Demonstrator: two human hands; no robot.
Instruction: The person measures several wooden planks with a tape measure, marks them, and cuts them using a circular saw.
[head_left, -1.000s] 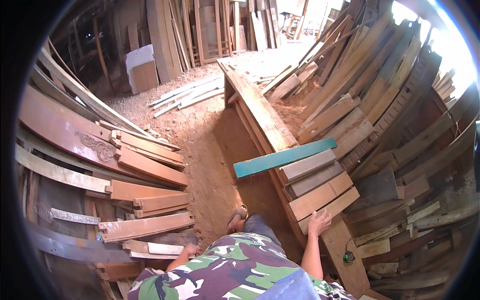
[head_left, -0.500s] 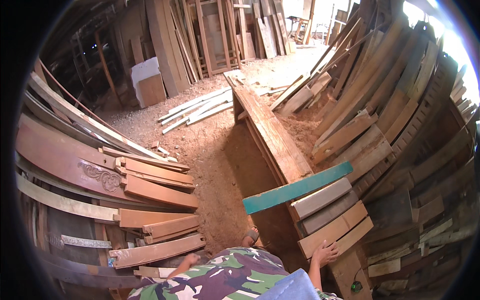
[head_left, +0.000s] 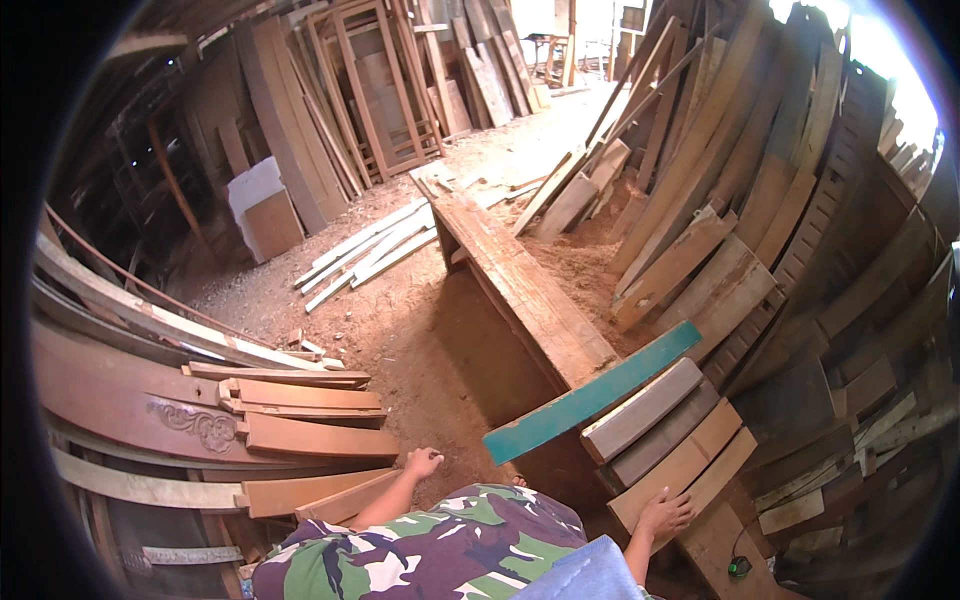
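My right hand (head_left: 667,514) lies on two light brown boards (head_left: 702,445) side by side, its fingers spread over the gap between them. Beyond these on the bench lie two grey boards (head_left: 648,410) and a longer teal-painted board (head_left: 595,393), which sticks out over the bench's left edge. To the left, my left hand (head_left: 422,463) is in the air near the ends of several stacked brown wood pieces (head_left: 320,437). Its fingers are curled in, and nothing shows in them.
The long wooden bench (head_left: 530,280) runs away from me. White strips (head_left: 375,245) lie on the dusty ground to its left. Planks (head_left: 720,150) lean along the right side. A carved brown panel (head_left: 130,390) stands at left. A small black and green object (head_left: 739,567) sits near the bench's front.
My left hand has come up and to the right, away from my side. The right hand stays on the boards, lower in the picture. The whole view has tilted and shifted.
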